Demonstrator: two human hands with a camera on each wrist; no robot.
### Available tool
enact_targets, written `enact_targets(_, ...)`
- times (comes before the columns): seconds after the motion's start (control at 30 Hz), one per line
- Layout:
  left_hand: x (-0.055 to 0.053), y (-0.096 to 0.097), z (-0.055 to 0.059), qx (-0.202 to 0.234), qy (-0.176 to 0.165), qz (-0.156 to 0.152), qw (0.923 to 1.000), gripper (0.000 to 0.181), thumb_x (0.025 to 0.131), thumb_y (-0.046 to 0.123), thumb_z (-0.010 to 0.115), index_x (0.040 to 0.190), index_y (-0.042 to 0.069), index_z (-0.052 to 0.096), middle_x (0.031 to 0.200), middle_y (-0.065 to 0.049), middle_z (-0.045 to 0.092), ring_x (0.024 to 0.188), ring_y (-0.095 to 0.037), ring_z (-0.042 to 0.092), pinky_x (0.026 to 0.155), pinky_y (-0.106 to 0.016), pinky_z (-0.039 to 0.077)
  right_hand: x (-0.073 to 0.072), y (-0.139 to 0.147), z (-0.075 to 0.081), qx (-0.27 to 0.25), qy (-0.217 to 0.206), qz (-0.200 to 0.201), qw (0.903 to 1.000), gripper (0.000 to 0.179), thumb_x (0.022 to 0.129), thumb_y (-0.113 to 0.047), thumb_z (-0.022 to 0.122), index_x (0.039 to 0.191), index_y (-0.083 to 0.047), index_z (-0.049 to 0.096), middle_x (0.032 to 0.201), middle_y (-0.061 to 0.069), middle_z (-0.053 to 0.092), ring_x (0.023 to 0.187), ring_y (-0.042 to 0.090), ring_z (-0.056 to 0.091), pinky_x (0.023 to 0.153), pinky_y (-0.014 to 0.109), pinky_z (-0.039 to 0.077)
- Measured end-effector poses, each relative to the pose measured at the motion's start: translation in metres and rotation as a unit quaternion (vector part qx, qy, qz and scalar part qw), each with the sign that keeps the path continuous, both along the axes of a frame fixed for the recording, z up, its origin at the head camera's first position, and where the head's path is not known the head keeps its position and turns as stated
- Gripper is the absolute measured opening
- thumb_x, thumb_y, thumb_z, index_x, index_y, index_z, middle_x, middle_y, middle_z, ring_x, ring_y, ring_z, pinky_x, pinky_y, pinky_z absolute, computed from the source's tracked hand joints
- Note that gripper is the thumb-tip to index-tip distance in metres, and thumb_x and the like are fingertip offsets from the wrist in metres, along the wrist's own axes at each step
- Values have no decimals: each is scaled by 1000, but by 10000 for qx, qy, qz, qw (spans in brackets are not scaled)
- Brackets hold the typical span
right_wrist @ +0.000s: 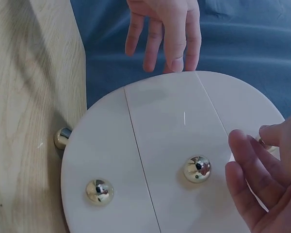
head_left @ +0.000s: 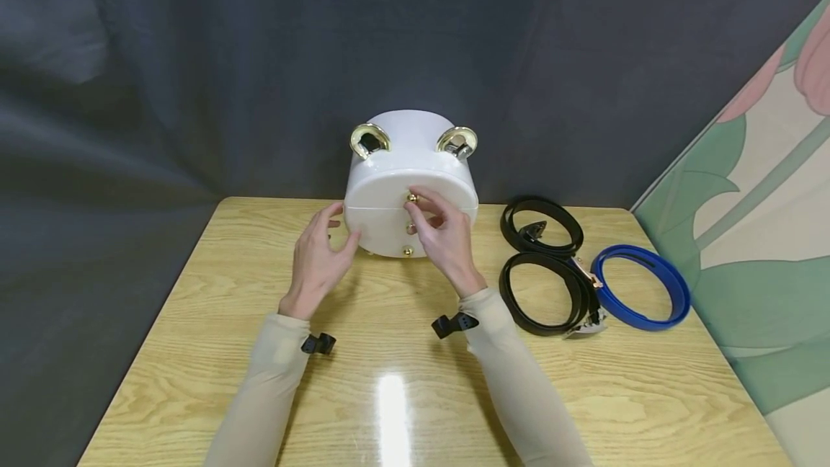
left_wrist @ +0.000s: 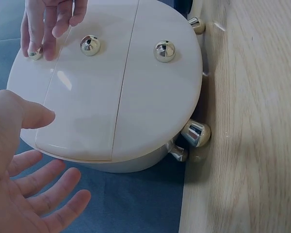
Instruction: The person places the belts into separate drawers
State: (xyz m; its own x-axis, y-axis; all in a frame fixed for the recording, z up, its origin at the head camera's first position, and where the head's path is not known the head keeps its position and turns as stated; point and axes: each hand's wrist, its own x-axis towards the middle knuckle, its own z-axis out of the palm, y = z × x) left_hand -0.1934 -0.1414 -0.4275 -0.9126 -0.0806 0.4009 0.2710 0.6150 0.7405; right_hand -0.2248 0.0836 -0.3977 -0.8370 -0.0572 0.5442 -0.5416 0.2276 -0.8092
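A white rounded drawer box [head_left: 382, 225] with gold ears stands at the table's back edge. Three gold knobs run down its front, one on each section. My right hand [head_left: 447, 240] pinches the top knob [left_wrist: 35, 53] between thumb and fingertips. Below it are the middle knob [right_wrist: 197, 169] and the bottom knob [right_wrist: 99, 191], both untouched. My left hand [head_left: 316, 258] is at the box's left side, fingers spread and thumb toward the front. In the left wrist view, the left thumb and fingers hold nothing; whether a fingertip touches the side is unclear.
To the right of the box lie two coiled black belts [head_left: 504, 225] and a coiled blue belt [head_left: 681, 294], with metal buckles. A dark curtain [head_left: 259, 56] hangs behind the wooden table [head_left: 363, 409]. Floral fabric [head_left: 765, 236] borders the right side.
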Motion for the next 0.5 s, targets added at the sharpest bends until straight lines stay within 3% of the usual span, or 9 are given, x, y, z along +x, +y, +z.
enact_targets(0.3,-1,3,-1,25,74,-93,9999,54,102,26,71,152,11,55,145,-14,64,124,-37,66,98,-54,56,1,0,-1,-163,-97,15,9998,29,101,-7,73,130,-6,75,109,22,81,62,40,74,58,31,63)
enact_targets(0.5,1,1,-1,28,45,-82,10000,55,102,24,72,152,12,55,144,-13,64,124,-38,66,98,-54,56,3,-1,-1,-272,-188,53,9994,29,101,-9,74,129,-6,76,109,21,81,63,42,74,57,24,60)
